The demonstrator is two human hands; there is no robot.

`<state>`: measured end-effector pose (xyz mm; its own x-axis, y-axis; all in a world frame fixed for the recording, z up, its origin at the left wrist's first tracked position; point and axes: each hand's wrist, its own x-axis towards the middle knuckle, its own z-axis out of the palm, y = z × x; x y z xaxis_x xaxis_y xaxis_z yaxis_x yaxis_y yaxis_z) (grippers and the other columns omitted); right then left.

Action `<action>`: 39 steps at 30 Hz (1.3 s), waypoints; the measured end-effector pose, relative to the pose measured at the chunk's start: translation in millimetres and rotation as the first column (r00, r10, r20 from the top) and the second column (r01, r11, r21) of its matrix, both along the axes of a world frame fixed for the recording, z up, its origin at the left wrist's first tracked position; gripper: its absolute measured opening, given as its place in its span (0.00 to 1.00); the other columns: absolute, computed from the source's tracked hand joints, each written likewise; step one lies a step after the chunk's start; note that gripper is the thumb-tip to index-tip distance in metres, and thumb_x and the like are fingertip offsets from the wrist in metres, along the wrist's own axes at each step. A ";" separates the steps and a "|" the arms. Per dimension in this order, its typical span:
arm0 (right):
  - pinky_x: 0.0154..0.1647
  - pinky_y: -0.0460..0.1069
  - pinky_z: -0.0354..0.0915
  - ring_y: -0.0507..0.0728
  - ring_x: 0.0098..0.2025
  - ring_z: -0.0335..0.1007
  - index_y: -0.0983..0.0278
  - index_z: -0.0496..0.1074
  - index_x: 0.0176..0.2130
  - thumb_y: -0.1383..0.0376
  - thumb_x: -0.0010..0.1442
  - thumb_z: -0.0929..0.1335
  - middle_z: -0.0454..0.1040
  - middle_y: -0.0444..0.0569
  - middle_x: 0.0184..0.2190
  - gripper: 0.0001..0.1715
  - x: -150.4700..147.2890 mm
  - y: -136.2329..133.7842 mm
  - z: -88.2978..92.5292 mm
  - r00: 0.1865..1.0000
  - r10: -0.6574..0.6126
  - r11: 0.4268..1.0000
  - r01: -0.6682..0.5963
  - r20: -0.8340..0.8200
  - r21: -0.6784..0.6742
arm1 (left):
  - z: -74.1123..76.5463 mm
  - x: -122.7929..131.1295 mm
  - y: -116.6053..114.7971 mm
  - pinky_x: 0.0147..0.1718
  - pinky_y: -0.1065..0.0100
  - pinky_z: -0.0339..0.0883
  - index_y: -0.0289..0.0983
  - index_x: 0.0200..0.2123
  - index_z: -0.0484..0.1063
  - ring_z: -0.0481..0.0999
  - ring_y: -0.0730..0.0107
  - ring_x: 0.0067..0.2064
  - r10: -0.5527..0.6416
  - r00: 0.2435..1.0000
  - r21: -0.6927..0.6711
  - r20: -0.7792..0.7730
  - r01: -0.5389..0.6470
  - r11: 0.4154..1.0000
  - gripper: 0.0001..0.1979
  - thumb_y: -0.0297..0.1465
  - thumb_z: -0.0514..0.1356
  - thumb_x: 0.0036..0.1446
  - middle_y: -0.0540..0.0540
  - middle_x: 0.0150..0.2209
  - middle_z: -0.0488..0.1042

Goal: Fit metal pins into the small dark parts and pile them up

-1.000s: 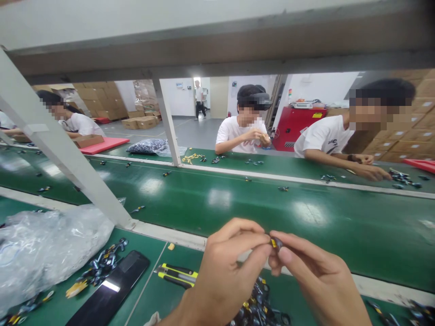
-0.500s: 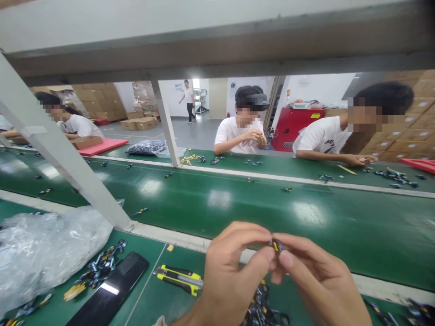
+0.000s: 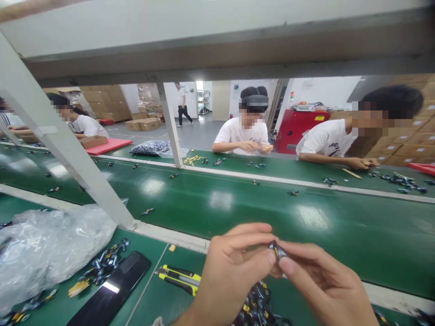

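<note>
I see both hands raised over the green tabletop (image 3: 156, 301), fingertips meeting. My left hand (image 3: 234, 271) and my right hand (image 3: 326, 290) each pinch the same small dark part (image 3: 276, 249) with a yellow stripe, holding it between them above a pile of similar parts (image 3: 255, 308). A yellow-and-black utility knife (image 3: 178, 277) lies just left of that pile, with a black phone (image 3: 113, 290) further left and then a crumpled plastic bag (image 3: 47, 249). Beyond runs the green conveyor belt (image 3: 238, 203), where three people sit along its far side.
</note>
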<state>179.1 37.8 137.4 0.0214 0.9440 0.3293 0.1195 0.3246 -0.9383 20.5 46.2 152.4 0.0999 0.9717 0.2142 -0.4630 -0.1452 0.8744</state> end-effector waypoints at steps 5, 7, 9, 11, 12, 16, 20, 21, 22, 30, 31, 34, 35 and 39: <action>0.31 0.44 0.80 0.58 0.28 0.85 0.57 0.85 0.38 0.63 0.57 0.77 0.86 0.48 0.30 0.07 -0.1 -1.3 0.1 0.997 -0.011 0.999 0.008 -0.072 -0.039 | -3.1 -1.8 -3.5 0.39 0.67 0.80 0.37 0.43 0.85 0.83 0.64 0.37 0.015 0.965 0.152 -0.260 0.025 0.988 0.10 0.30 0.62 0.65 0.43 0.35 0.84; 0.31 0.44 0.80 0.59 0.29 0.85 0.58 0.85 0.38 0.62 0.56 0.77 0.86 0.49 0.30 0.06 -0.2 -1.7 0.8 0.997 -0.009 0.999 0.006 -0.074 -0.049 | -3.0 -0.4 -5.4 0.40 0.67 0.80 0.38 0.44 0.85 0.84 0.63 0.40 0.103 0.930 0.244 -0.352 -0.016 0.970 0.12 0.28 0.60 0.66 0.43 0.38 0.84; 0.32 0.45 0.80 0.60 0.30 0.85 0.58 0.85 0.37 0.62 0.56 0.77 0.86 0.49 0.31 0.06 0.0 -1.7 1.5 0.998 -0.021 0.998 0.017 -0.062 -0.052 | -2.5 1.9 -6.3 0.37 0.68 0.81 0.38 0.43 0.85 0.84 0.63 0.38 0.161 0.915 0.266 -0.370 -0.061 0.962 0.12 0.26 0.60 0.65 0.44 0.37 0.85; 0.33 0.44 0.80 0.60 0.31 0.85 0.58 0.85 0.37 0.63 0.55 0.78 0.86 0.50 0.33 0.07 0.6 -1.4 1.7 0.999 -0.030 0.999 0.028 -0.030 -0.040 | -2.4 4.6 -6.1 0.33 0.71 0.80 0.38 0.40 0.86 0.84 0.65 0.34 0.203 0.916 0.265 -0.347 -0.112 0.958 0.12 0.24 0.61 0.62 0.45 0.34 0.85; 0.33 0.44 0.80 0.60 0.31 0.85 0.57 0.85 0.37 0.63 0.54 0.78 0.86 0.50 0.33 0.07 0.9 -1.2 1.6 0.999 -0.034 0.999 0.033 -0.013 -0.025 | -2.6 5.6 -5.9 0.32 0.72 0.80 0.37 0.39 0.86 0.84 0.65 0.33 0.229 0.915 0.270 -0.330 -0.141 0.952 0.11 0.23 0.62 0.61 0.45 0.34 0.85; 0.33 0.43 0.80 0.59 0.31 0.85 0.58 0.85 0.37 0.64 0.52 0.78 0.86 0.49 0.33 0.09 1.8 -0.9 0.8 0.999 -0.040 0.999 0.039 0.007 0.007 | -4.5 5.6 -5.6 0.35 0.73 0.80 0.37 0.39 0.85 0.84 0.66 0.35 0.238 0.925 0.257 -0.297 -0.163 0.953 0.11 0.22 0.62 0.60 0.45 0.35 0.85; 0.33 0.42 0.79 0.58 0.31 0.85 0.57 0.85 0.37 0.65 0.54 0.78 0.86 0.48 0.32 0.08 1.7 -2.3 1.9 0.999 -0.018 1.000 0.018 -0.034 0.000 | -6.8 0.8 -5.9 0.37 0.70 0.79 0.38 0.41 0.84 0.83 0.66 0.37 0.058 0.944 0.200 -0.326 0.009 0.980 0.11 0.29 0.60 0.66 0.46 0.34 0.83; 0.33 0.42 0.79 0.57 0.31 0.85 0.56 0.85 0.38 0.65 0.55 0.77 0.86 0.47 0.32 0.08 1.6 -2.6 2.4 0.999 -0.011 1.000 0.011 -0.039 -0.005 | -7.3 -0.2 -5.6 0.38 0.70 0.78 0.38 0.39 0.84 0.82 0.66 0.37 0.055 0.942 0.201 -0.330 0.013 0.980 0.11 0.30 0.60 0.67 0.46 0.33 0.82; 0.33 0.41 0.79 0.57 0.31 0.85 0.56 0.85 0.39 0.66 0.56 0.77 0.86 0.47 0.32 0.08 1.5 -2.7 2.9 0.999 -0.006 1.000 0.005 -0.043 -0.009 | -7.7 -1.0 -5.2 0.38 0.69 0.78 0.38 0.38 0.84 0.82 0.66 0.36 0.060 0.940 0.206 -0.335 0.011 0.979 0.10 0.30 0.61 0.66 0.46 0.32 0.82; 0.31 0.41 0.78 0.54 0.28 0.83 0.56 0.84 0.35 0.68 0.58 0.76 0.85 0.45 0.30 0.06 0.6 -0.6 1.4 0.995 0.034 0.998 -0.030 -0.096 0.049 | -7.5 0.6 -2.5 0.38 0.71 0.77 0.43 0.40 0.85 0.82 0.68 0.38 0.114 0.947 0.289 -0.299 -0.024 0.957 0.11 0.25 0.62 0.64 0.49 0.29 0.80; 0.31 0.41 0.78 0.54 0.28 0.83 0.56 0.84 0.35 0.68 0.58 0.76 0.85 0.45 0.30 0.05 -0.2 -0.5 1.1 0.993 0.042 0.998 -0.037 -0.107 0.052 | -7.3 1.6 -2.3 0.37 0.71 0.77 0.43 0.41 0.85 0.82 0.69 0.36 0.128 0.956 0.294 -0.265 -0.047 0.955 0.11 0.24 0.63 0.63 0.49 0.29 0.81; 0.32 0.41 0.79 0.54 0.28 0.84 0.56 0.84 0.37 0.67 0.60 0.75 0.86 0.46 0.29 0.06 -3.7 -1.5 1.2 0.988 0.053 0.998 -0.048 -0.142 0.039 | -7.0 3.8 -1.5 0.32 0.73 0.78 0.43 0.44 0.85 0.81 0.72 0.31 0.139 0.976 0.292 -0.169 -0.085 0.953 0.13 0.22 0.65 0.60 0.48 0.33 0.84; 0.32 0.41 0.79 0.55 0.28 0.84 0.55 0.84 0.38 0.67 0.60 0.75 0.86 0.45 0.29 0.07 -5.0 -2.2 1.5 0.988 0.041 0.999 -0.037 -0.148 0.034 | -6.9 4.1 -1.0 0.31 0.73 0.78 0.43 0.43 0.85 0.81 0.72 0.31 0.142 0.976 0.310 -0.168 -0.085 0.947 0.14 0.21 0.66 0.60 0.48 0.33 0.84; 0.35 0.39 0.78 0.56 0.32 0.86 0.51 0.84 0.40 0.69 0.57 0.76 0.87 0.43 0.33 0.13 -8.9 -5.0 3.7 0.989 -0.087 0.993 0.097 -0.122 0.074 | -8.0 3.4 1.4 0.45 0.70 0.78 0.41 0.50 0.82 0.85 0.67 0.41 0.261 0.932 0.544 -0.253 -0.086 0.835 0.18 0.18 0.64 0.60 0.45 0.40 0.86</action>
